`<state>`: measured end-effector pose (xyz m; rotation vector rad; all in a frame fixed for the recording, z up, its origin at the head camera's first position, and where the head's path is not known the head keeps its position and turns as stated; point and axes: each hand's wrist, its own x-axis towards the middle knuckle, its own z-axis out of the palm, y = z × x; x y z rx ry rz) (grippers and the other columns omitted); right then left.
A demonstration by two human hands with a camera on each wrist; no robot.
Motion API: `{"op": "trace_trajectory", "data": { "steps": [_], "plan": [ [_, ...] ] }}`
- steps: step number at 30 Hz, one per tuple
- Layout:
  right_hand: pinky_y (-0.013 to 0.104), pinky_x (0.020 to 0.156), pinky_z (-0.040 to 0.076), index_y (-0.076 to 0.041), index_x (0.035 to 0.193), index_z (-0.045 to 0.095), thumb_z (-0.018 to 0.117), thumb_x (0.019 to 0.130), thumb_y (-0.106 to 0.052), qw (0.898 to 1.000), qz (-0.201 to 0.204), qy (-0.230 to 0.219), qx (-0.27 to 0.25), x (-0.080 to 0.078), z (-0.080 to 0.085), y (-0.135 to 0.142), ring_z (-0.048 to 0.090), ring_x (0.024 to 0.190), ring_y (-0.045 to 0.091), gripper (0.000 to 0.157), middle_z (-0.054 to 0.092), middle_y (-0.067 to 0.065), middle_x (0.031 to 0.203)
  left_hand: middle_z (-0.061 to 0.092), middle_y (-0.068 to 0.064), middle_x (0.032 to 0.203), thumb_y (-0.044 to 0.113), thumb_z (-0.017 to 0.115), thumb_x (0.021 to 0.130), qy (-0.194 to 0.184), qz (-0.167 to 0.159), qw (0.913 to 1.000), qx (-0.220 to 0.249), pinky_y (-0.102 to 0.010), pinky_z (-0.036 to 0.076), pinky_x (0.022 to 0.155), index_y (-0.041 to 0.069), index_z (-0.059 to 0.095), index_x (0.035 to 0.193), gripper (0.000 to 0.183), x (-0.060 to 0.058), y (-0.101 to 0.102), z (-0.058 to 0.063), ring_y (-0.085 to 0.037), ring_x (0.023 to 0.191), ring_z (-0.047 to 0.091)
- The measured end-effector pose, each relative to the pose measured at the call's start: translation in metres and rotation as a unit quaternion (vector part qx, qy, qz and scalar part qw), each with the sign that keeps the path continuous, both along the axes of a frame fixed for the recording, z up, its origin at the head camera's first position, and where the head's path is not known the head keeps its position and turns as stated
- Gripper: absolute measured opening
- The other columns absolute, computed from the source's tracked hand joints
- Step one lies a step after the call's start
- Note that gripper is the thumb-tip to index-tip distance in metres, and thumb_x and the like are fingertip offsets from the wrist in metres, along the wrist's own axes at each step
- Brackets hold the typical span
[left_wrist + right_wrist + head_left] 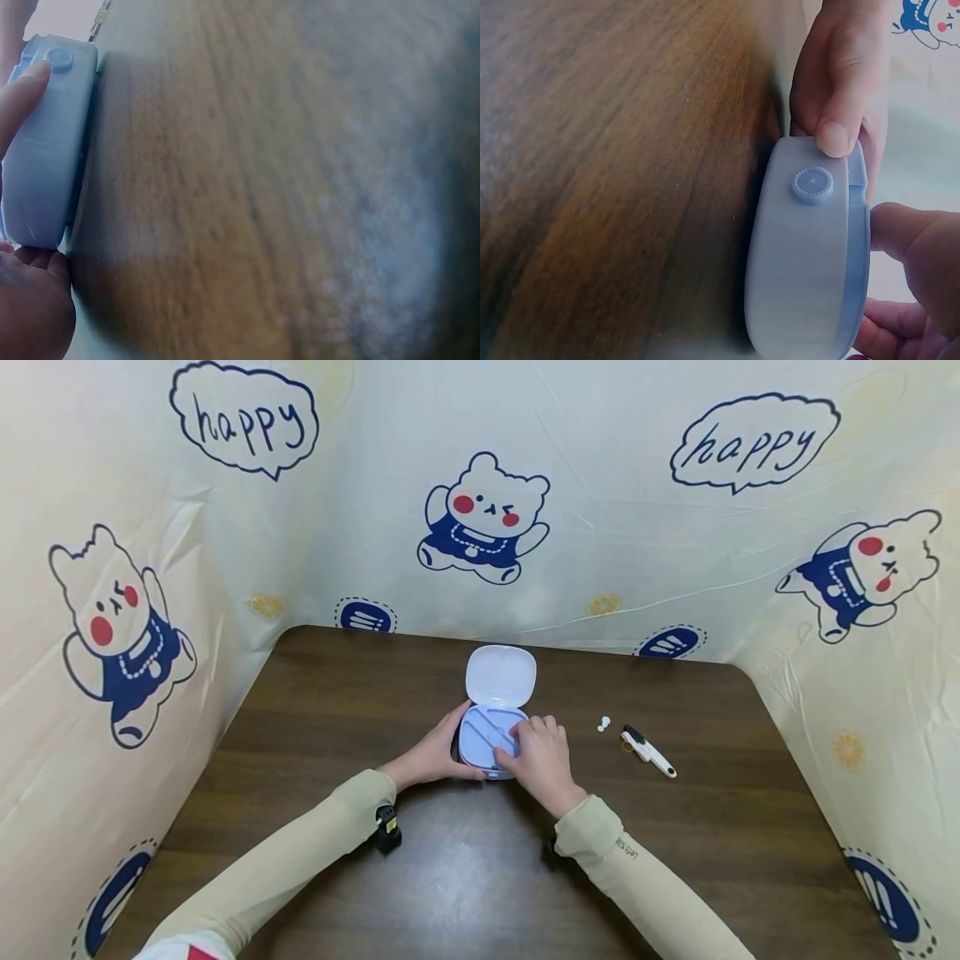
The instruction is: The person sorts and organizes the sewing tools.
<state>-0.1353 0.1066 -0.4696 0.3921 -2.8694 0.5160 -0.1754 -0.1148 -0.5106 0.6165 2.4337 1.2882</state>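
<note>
A pale blue plastic case (485, 771) stands on the table, its whitish lid (501, 677) swung back. Inside lies a blue tray (474, 747) with a slanting bar across it. My left hand (437, 752) grips the case from the left, thumb on the front wall, fingers round the side. In the right wrist view a round button (812, 184) sits on the front wall, near that thumb. Over the tray's right part is my right hand (545, 758), thumb and fingertips touching the tray. Whether they pinch anything is hidden.
Small white pieces (603, 723) lie right of the case. Beside them is a slim white-and-black tool (651, 752) with a gold-coloured ring at one side. The brown wooden table (360, 693) is enclosed by a printed curtain (600, 543) at the back and sides.
</note>
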Motion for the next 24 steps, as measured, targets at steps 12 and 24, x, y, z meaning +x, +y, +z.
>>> {"op": "trace_trajectory", "data": {
  "steps": [12, 24],
  "plan": [
    [0.041, 0.079, 0.041, -0.005, 0.102, 0.075, 0.083, 0.088, -0.039, 1.000, -0.002, -0.007, 0.001, -0.0002, -0.0047, 0.0003, 0.051, 0.091, 0.028, 0.037, 0.065, 0.008, 0.091, 0.023, -0.020, 0.168, 0.038, 0.093, 0.077, 0.008, -0.002, 0.9999, 0.006, -0.055, 0.029, 0.121, 0.011, 0.011, 0.168, 0.126, 0.0015, 0.0009, -0.0011, -0.034, 0.151, 0.031],
    [0.041, 0.080, 0.041, -0.004, 0.102, 0.074, 0.083, 0.088, -0.038, 1.000, -0.001, -0.004, -0.001, -0.0004, -0.0057, 0.0012, 0.051, 0.092, 0.028, 0.037, 0.065, 0.009, 0.091, 0.021, -0.019, 0.169, 0.038, 0.093, 0.078, 0.005, -0.001, 1.0000, 0.008, -0.055, 0.028, 0.122, 0.012, 0.010, 0.168, 0.125, 0.0015, 0.0016, 0.0005, -0.034, 0.152, 0.029]
  ]
}}
